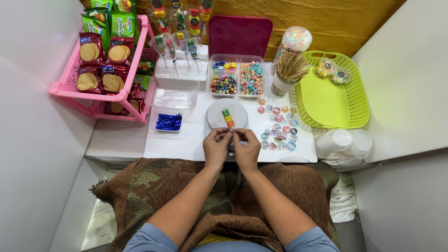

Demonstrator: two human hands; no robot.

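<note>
My left hand (216, 147) and my right hand (246, 148) meet at the near edge of the white table (186, 140), fingertips pinched together on the stick end of a candy skewer (227, 117). The skewer carries green, yellow and orange-red candies and lies over a small round white plate (219, 114). Whether both hands truly grip the stick or one only touches it is hard to tell.
Clear candy trays (237, 77), a cup of wooden sticks (289, 70), round stickers (279, 128), a lime basket (333, 91), blue twist ties (168, 122), finished wrapped skewers (179, 46), a pink biscuit rack (100, 60), stacked white lids (343, 142).
</note>
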